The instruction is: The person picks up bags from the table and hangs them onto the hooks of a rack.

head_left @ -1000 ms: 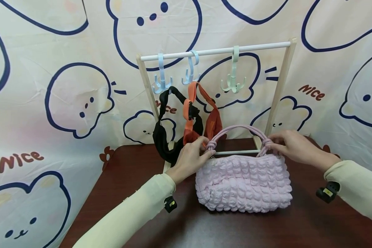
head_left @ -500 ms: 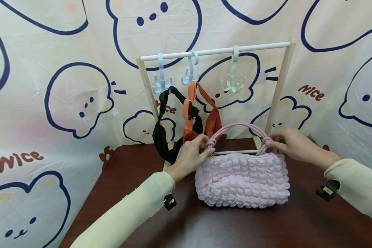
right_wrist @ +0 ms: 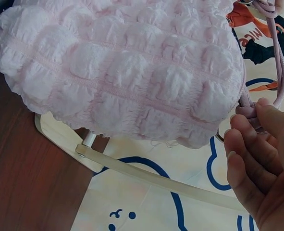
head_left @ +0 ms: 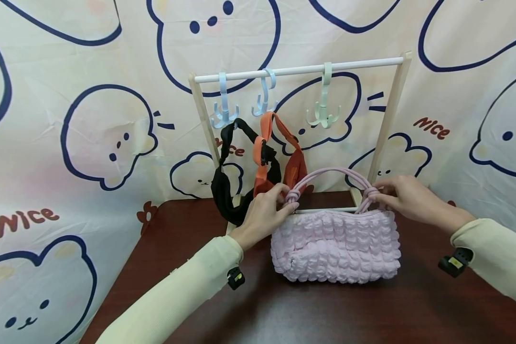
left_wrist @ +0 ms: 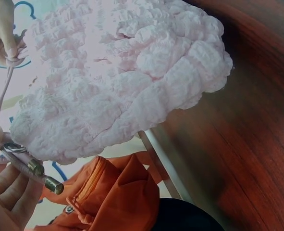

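Note:
A puffy pink handbag (head_left: 335, 248) with a knotted cord handle (head_left: 335, 170) is held in front of a small rack. My left hand (head_left: 263, 212) pinches the handle's left knot; in the left wrist view, metal-tipped cord ends (left_wrist: 36, 167) stick out beside those fingers. At the other knot, my right hand (head_left: 406, 198) pinches the cord between thumb and fingers, as the right wrist view also shows (right_wrist: 264, 159). The handle arches upward between both hands. Behind the left hand hang a black bag (head_left: 229, 191) and an orange bag (head_left: 294, 167).
The rack's white bar (head_left: 296, 70) carries two blue hooks (head_left: 225, 107) (head_left: 263, 98) and a green hook (head_left: 324, 105). Its wooden legs (head_left: 387, 119) stand on the dark brown table (head_left: 189, 277). A cartoon-printed cloth (head_left: 112, 134) covers the wall behind.
Both hands have raised the pink handbag slightly, and its lower edge sits higher in the head view. The rack, hooks and hanging bags stay where they were.

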`<state>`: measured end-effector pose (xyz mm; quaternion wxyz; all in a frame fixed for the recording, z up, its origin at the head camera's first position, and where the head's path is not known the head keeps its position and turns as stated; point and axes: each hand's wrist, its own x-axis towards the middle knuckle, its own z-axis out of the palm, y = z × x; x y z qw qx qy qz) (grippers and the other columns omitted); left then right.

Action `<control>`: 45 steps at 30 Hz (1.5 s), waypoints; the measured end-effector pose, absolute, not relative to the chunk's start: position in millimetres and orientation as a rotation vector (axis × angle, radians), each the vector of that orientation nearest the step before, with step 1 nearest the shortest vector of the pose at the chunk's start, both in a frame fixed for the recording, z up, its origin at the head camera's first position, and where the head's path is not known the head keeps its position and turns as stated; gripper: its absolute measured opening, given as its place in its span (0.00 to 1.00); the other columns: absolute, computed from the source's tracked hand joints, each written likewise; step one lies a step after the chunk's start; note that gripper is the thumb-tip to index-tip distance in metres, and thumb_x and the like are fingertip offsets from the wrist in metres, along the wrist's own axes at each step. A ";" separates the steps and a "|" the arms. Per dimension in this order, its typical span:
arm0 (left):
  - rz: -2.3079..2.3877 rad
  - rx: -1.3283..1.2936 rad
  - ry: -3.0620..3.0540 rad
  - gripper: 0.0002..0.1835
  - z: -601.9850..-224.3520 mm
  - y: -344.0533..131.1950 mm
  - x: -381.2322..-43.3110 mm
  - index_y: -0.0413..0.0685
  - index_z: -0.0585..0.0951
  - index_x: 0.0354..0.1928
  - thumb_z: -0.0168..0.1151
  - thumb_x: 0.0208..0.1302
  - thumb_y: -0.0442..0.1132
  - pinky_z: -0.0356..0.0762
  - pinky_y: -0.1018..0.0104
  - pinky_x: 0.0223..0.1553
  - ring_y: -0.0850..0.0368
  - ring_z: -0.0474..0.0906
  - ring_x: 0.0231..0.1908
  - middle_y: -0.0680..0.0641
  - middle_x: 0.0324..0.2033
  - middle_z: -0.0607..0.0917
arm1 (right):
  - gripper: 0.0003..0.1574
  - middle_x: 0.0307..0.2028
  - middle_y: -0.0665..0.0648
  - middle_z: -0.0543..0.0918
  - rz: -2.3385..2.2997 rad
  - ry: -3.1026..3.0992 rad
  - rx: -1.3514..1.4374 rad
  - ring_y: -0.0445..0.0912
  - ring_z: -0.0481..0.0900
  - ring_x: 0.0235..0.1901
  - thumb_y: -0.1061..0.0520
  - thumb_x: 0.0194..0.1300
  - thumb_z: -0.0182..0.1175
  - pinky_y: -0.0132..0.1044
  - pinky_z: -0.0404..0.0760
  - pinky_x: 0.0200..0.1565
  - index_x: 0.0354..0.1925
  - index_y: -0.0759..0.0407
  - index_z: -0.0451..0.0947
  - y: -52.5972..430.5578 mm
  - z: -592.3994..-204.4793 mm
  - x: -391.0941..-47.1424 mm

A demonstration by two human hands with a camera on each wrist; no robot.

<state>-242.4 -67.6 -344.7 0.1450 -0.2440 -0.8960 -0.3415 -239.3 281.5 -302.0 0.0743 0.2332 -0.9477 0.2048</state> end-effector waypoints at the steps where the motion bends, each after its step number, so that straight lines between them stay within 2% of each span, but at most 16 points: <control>1: -0.982 -0.701 -2.580 0.17 -344.4 -67.6 -242.5 0.55 0.78 0.53 0.67 0.68 0.50 0.68 0.71 0.23 0.63 0.73 0.21 0.54 0.30 0.87 | 0.13 0.28 0.49 0.86 0.616 -2.841 0.701 0.37 0.76 0.23 0.54 0.70 0.64 0.32 0.73 0.24 0.49 0.59 0.86 281.4 -301.5 -239.3; 19: -1.007 -0.694 -2.568 0.17 -339.7 -66.8 -244.7 0.54 0.77 0.53 0.67 0.68 0.50 0.71 0.70 0.27 0.63 0.76 0.26 0.54 0.33 0.88 | 0.13 0.26 0.49 0.87 0.591 -2.806 0.706 0.37 0.76 0.23 0.55 0.69 0.65 0.32 0.72 0.24 0.49 0.60 0.86 278.7 -296.6 -241.8; 37: -1.009 -0.677 -2.560 0.17 -334.5 -65.8 -245.6 0.54 0.77 0.53 0.67 0.68 0.51 0.73 0.69 0.29 0.63 0.78 0.26 0.53 0.32 0.88 | 0.16 0.23 0.49 0.85 0.592 -2.782 0.713 0.35 0.72 0.20 0.55 0.70 0.65 0.32 0.69 0.22 0.51 0.64 0.85 276.7 -293.7 -243.5; 45: -1.003 -0.667 -2.549 0.17 -331.3 -65.5 -246.8 0.55 0.77 0.53 0.67 0.68 0.51 0.74 0.68 0.29 0.62 0.78 0.27 0.53 0.31 0.87 | 0.15 0.22 0.48 0.84 0.580 -2.762 0.736 0.34 0.70 0.18 0.55 0.71 0.64 0.32 0.68 0.22 0.50 0.62 0.85 276.2 -290.9 -243.4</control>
